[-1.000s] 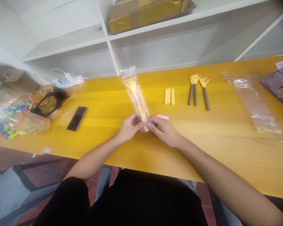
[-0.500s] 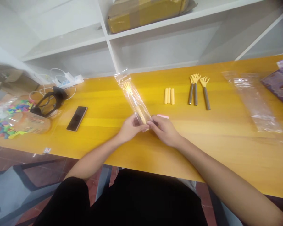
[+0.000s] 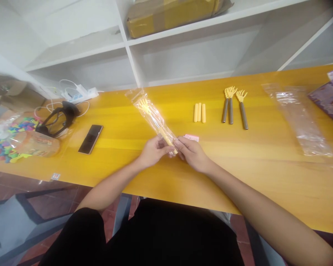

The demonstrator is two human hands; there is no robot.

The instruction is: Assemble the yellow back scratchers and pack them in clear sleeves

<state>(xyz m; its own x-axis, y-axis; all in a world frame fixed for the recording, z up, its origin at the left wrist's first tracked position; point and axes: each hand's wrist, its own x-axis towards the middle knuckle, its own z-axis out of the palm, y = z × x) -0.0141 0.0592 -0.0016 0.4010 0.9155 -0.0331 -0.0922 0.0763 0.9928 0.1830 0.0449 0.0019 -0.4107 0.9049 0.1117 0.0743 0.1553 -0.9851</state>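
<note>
A clear plastic bag (image 3: 158, 117) with a yellow hand-shaped back scratcher (image 3: 144, 106) inside is held over the table at a slant, its top end up and to the left. My left hand (image 3: 154, 150) is closed on the lower end, thumb on top. From the other side my right hand (image 3: 191, 152) grips the same end between thumb and fingers. Right of the bag lie yellow handle tubes (image 3: 199, 112). Farther right are back scratcher heads on dark rods (image 3: 230, 107). Just beyond my right hand shows a small pink-and-white card (image 3: 191, 137), partly covered.
More clear bags (image 3: 302, 122) lie flat on the right beside a purple printed package (image 3: 329, 96). Left are a phone (image 3: 90, 139), a black strapped device (image 3: 58, 119), a power strip (image 3: 83, 95) and an orange jar (image 3: 37, 145) among colourful pieces. White shelving (image 3: 183, 62) stands behind.
The bag's top end has swung left and lower, so it slants more. My right hand has shifted slightly on its lower end. More of the pink card shows.
</note>
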